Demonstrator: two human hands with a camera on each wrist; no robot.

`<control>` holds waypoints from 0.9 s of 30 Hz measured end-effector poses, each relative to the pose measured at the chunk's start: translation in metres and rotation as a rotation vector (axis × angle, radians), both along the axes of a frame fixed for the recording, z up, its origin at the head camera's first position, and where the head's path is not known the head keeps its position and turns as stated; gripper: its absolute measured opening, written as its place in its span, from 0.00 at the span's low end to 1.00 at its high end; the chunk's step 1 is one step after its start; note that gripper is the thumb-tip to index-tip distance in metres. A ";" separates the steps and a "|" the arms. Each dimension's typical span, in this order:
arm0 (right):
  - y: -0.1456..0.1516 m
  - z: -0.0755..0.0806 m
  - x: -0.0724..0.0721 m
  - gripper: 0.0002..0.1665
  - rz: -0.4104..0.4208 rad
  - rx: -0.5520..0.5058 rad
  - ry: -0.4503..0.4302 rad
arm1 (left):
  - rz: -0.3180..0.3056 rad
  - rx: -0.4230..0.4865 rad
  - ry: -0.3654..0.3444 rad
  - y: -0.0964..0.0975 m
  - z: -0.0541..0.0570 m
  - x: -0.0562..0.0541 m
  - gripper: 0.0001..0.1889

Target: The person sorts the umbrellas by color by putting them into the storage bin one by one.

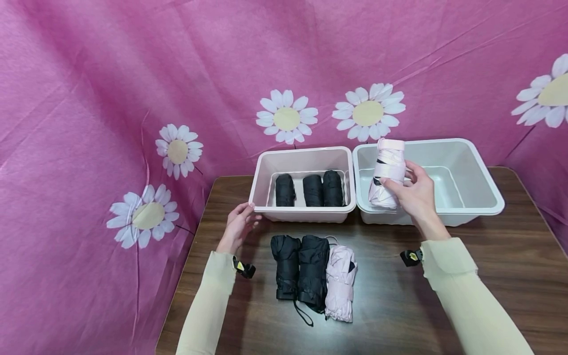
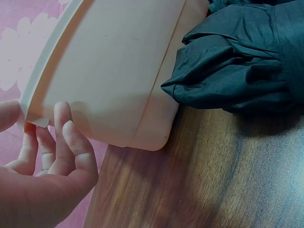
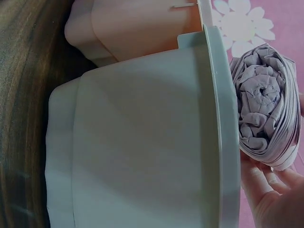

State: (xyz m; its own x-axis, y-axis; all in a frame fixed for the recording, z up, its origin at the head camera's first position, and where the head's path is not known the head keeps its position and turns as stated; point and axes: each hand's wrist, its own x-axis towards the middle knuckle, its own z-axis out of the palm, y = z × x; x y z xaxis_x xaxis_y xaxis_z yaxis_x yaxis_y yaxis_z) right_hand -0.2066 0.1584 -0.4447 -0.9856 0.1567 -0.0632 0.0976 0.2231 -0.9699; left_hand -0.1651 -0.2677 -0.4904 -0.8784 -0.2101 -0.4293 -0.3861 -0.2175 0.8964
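My right hand (image 1: 416,193) grips a folded pale pink umbrella (image 1: 390,171) over the left part of the right bin (image 1: 481,197). Its rolled end (image 3: 263,95) faces the right wrist camera, above the bin's rim. With thumb and finger, my left hand (image 1: 241,224) pinches the front left corner of the left bin's rim (image 2: 35,111). Inside that left bin (image 1: 306,215) lie three black folded umbrellas (image 1: 313,190). On the table in front are two more black folded umbrellas (image 1: 287,266) and another pink folded umbrella (image 1: 340,285), side by side.
Both bins stand side by side at the back of the brown wooden table (image 1: 386,305). Behind them hangs a pink cloth (image 1: 230,59) with white daisies. A black cord loop (image 1: 303,315) trails from the umbrellas on the table.
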 end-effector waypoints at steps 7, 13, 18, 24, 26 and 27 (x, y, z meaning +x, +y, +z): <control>-0.002 -0.001 -0.003 0.46 -0.005 0.054 0.011 | 0.001 0.004 0.011 0.000 0.000 0.000 0.15; -0.002 -0.002 -0.005 0.47 -0.002 0.086 0.006 | -0.001 -0.002 0.007 0.001 0.000 0.000 0.16; -0.003 -0.002 -0.005 0.48 -0.005 0.091 -0.006 | -0.003 0.006 0.012 0.001 0.000 0.000 0.17; -0.004 -0.001 -0.006 0.48 -0.011 0.091 -0.025 | -0.010 -0.001 0.012 0.001 0.001 0.000 0.19; -0.004 -0.001 -0.007 0.48 -0.012 0.086 -0.033 | -0.010 -0.002 0.010 0.001 0.001 0.000 0.19; -0.004 -0.001 -0.006 0.48 -0.011 0.085 -0.039 | -0.010 -0.002 0.008 0.001 0.001 0.000 0.19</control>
State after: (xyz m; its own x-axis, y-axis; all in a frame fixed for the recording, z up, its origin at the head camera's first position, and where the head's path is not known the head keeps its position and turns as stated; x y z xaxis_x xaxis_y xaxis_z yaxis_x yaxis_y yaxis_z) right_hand -0.2130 0.1545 -0.4453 -0.9808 0.1743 -0.0872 0.1377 0.3034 -0.9429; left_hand -0.1649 -0.2669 -0.4890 -0.8838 -0.2020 -0.4221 -0.3812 -0.2122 0.8998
